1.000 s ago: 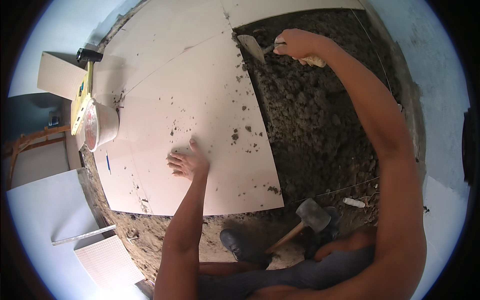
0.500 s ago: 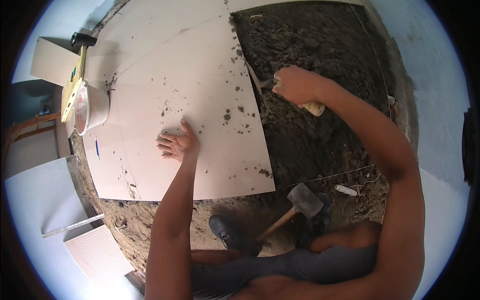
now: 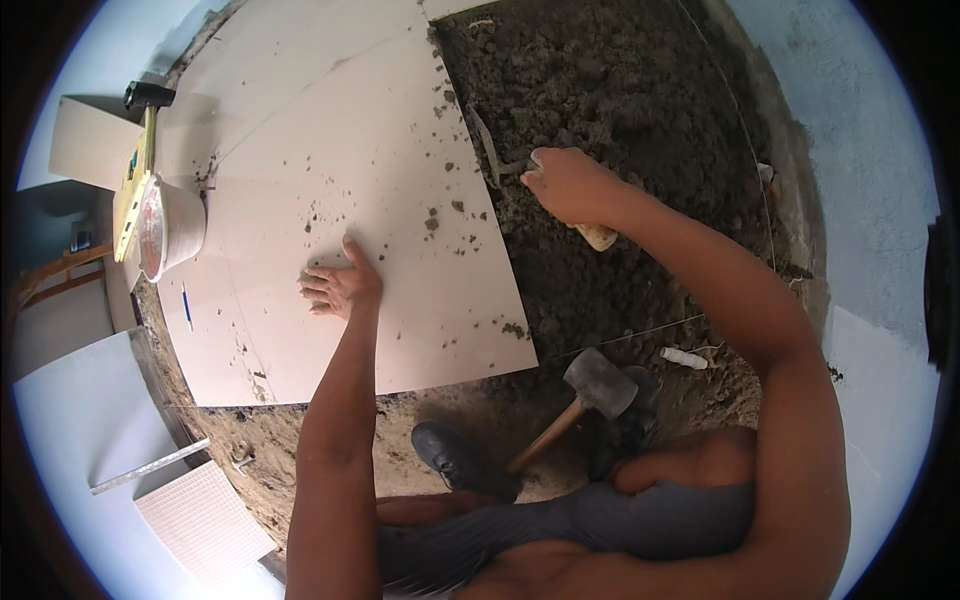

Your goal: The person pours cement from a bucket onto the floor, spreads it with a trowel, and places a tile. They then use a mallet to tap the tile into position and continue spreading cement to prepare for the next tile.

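My left hand (image 3: 340, 286) lies open with spread fingers on a large pale tile (image 3: 430, 290) scattered with dark crumbs. My right hand (image 3: 572, 188) grips a wooden-handled trowel (image 3: 598, 237); its metal blade is tilted on edge along the tile's right side, against dark, lumpy wet mortar (image 3: 610, 90), partly hidden by the hand. A thin string line (image 3: 645, 328) crosses the mortar. Below it, between my shoes, a grey-headed rubber mallet (image 3: 600, 383) rests with its wooden handle toward me.
At left are a white bucket (image 3: 180, 232), a yellow level (image 3: 130, 200), a black mallet (image 3: 147, 95), a blue pen (image 3: 187, 305), loose tiles (image 3: 200, 515) and a straight bar (image 3: 150, 466). A white spool (image 3: 685, 357) lies right of the mallet. A pale wall (image 3: 860, 170) borders the right.
My right hand with the trowel has moved toward me along the tile's edge, and the blade has turned more edge-on. My left hand stays on the tile. The whole view has shifted slightly.
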Available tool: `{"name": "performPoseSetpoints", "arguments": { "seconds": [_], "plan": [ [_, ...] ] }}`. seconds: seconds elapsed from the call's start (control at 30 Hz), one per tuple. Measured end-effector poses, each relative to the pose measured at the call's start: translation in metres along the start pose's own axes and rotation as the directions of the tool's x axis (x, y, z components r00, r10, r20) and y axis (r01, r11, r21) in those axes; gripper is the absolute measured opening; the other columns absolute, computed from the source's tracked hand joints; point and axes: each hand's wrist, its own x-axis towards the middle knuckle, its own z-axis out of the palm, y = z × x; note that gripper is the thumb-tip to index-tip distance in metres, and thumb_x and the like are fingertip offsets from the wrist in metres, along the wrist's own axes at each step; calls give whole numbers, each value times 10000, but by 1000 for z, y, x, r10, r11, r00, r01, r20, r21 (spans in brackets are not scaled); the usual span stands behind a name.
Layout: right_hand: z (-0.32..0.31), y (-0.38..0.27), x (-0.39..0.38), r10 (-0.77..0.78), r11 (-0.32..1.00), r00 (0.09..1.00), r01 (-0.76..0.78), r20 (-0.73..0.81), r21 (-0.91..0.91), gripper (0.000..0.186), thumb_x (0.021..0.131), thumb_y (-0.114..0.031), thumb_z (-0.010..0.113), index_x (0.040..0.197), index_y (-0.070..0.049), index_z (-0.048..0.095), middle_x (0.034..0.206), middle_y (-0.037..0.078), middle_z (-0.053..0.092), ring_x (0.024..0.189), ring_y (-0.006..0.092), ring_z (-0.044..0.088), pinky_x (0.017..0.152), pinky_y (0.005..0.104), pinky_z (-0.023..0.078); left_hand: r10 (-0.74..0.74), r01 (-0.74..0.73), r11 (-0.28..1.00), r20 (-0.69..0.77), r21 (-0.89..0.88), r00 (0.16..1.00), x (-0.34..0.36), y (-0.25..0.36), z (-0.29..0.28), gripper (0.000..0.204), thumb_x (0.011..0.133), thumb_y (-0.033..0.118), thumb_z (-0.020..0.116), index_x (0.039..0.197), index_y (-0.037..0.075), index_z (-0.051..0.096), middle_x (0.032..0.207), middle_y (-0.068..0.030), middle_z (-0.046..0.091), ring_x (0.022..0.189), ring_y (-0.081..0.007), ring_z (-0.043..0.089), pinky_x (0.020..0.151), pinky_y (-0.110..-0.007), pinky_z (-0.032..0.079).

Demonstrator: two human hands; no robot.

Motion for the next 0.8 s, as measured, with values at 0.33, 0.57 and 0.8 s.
{"name": "performPoseSetpoints", "arguments": {
  "seconds": [0.33, 0.57, 0.8],
  "plan": [
    [34, 5, -63, -188, 976, 978, 196, 86, -93, 315, 949, -195, 509, 1128, 63, 494, 838, 257, 643, 792, 405, 652, 690, 484, 525, -18, 18, 1000, -23, -1, 1000, 1, -4, -4, 1078, 825, 795, 241, 1480, -44, 75, 1558, -232, 39, 1451, -361, -2, 1142, -546, 38],
    [35, 17, -97, -72, 996, 991, 76, 115, -36, 340, 963, -216, 473, 1158, 62, 471, 867, 275, 629, 825, 433, 637, 720, 492, 521, -1, 1, 1000, -3, 14, 1000, 3, -7, -5, 1068, 836, 783, 222, 1477, -56, 54, 1556, -240, 29, 1449, -370, -6, 1140, -554, 31],
    [99, 29, -125, -77, 997, 995, 76, 57, 15, 411, 958, -207, 462, 1246, 78, 395, 933, 305, 605, 857, 447, 622, 742, 496, 513, 10, -10, 1000, -19, -14, 1000, -1, -2, -1, 1059, 843, 773, 235, 1476, -58, 61, 1556, -239, 29, 1450, -367, -6, 1141, -545, 36]
  ]
}}
